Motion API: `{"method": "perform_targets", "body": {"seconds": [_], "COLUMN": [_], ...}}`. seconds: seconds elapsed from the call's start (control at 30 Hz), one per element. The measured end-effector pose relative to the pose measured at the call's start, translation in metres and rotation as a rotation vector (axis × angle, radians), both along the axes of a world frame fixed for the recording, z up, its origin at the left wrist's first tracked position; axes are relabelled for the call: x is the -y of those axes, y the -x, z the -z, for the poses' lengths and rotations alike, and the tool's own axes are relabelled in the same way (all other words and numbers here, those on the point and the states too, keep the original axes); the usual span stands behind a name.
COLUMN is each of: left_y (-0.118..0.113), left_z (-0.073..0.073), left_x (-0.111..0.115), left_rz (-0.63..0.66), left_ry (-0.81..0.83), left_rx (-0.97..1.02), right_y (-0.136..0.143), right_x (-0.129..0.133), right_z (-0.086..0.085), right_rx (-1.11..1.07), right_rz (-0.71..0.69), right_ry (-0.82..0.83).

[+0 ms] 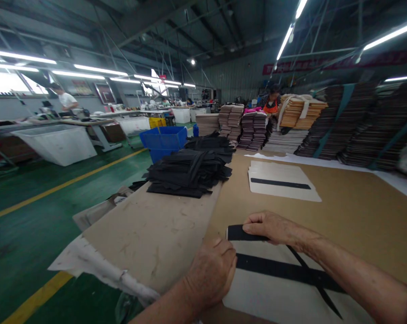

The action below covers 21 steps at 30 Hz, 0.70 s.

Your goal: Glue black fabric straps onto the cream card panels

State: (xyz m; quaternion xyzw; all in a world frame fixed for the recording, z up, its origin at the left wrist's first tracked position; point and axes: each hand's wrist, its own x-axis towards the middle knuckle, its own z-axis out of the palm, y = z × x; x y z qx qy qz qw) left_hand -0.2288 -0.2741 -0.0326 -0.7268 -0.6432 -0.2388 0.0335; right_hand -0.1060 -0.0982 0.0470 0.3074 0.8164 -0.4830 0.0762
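My right hand (267, 226) pinches a black fabric strip (235, 232) between thumb and fingers. One end of this strip sticks out to the left, and its tail (319, 288) hangs past my wrist, slanting down to the right. My left hand (212, 267) is closed just below that end, with its fingers curled; anything inside them is hidden. Beneath both hands lies a light-coloured panel (257, 292). Another black strip (277, 266) lies flat across it, partly covered by my left hand and right forearm.
Farther back lies a light panel stack (274, 168) with a black strip (280, 183) across its top. A heap of black strips (190, 171) is at the left, before a blue bin (163, 137). Tall material stacks (345, 121) line the back. Two other people are in the distance.
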Motion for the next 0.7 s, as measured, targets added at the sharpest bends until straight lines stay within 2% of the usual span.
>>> {"method": "perform_targets", "body": {"seconds": [0.13,0.23,0.57,0.7], "left_y": [0.000,0.000,-0.001,-0.001], "left_z": [-0.002,-0.002,0.000,0.001], "left_x": [0.000,0.000,0.001,0.000], "left_rz": [0.001,0.012,0.003,0.010], "left_ry": [-0.016,-0.032,-0.048,-0.052], "left_rx": [-0.022,-0.063,-0.138,-0.149], "right_y": [0.004,0.008,0.015,0.014], "right_x": [-0.013,-0.019,-0.009,-0.008], "right_z": [0.022,0.032,0.022,0.023], "right_rx": [0.029,0.056,0.159,0.170], "right_rz": [-0.057,-0.091,-0.109,-0.106], "right_ry": [-0.139,-0.203,-0.371,-0.408]}}
